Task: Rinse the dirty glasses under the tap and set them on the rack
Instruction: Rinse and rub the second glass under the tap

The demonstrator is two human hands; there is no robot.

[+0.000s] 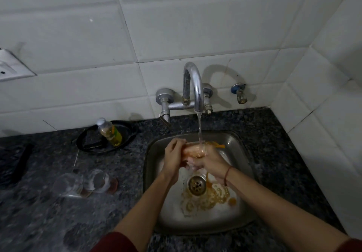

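White wall tiles at the back, dark speckled granite counter (49,222) in front of them, square steel sink (242,153) set in at centre.

Head view, the only one:
- The curved chrome tap (194,87) is on. Its thin water stream (199,128) falls onto a clear drinking glass (195,150) held on its side over the far half of the sink.
- The left hand (174,153) grips the glass's left end, fingers curled round it. The right hand (212,159) wraps the right end. Both are clamped on the same glass.
- Orange-brown residue (213,195) lies around the round metal drain (196,185).
- On the counter left of the sink are two more glasses with brown dregs, the left dirty glass (67,184) and the right dirty glass (98,180), just beside each other. They are blurred, so I cannot tell if they are upright or tipped.
- Far left, a black oval tray (88,144) holds a plastic bottle of yellow liquid (109,132).
- No rack is in view.

Progress, as a judgement: early. One glass is mid-rinse, two look unrinsed, and none is seen racked. Left to do: finish this rinse, rack the glass, then do the other two.
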